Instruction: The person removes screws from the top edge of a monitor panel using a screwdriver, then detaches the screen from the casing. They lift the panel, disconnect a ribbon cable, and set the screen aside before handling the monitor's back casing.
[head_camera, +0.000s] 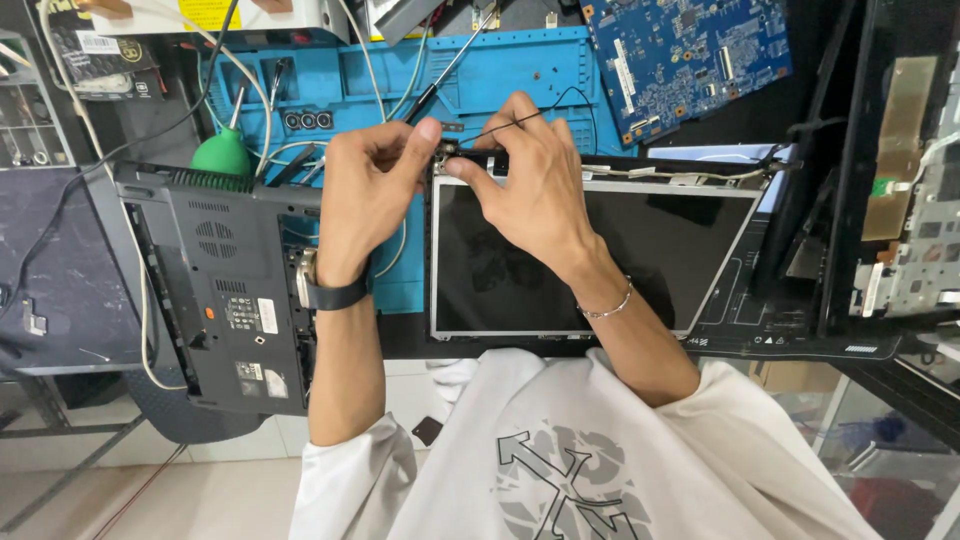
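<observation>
The bare laptop screen panel (590, 255) lies flat on the worktop (470, 335) just in front of the person, its top left corner under both hands, where a small metal hinge bracket (443, 152) and a thin black wire (520, 118) meet. The work at that corner looks fiddly, so it is probably best done with the panel kept flat, light pressure on the glass edge, and the wire led clear, not tugged. The left hand (365, 190) is curled, thumb and forefinger pinched at the bracket. The right hand (535, 185) is likewise closed to a pinch on the corner, the wire running out from its fingertips. Left of the panel sits a dark laptop base (225, 290) turned underside up; behind lie a blue repair mat (480, 65), a green rubber blower (222, 152) and a blue circuit board (685, 55).
</observation>
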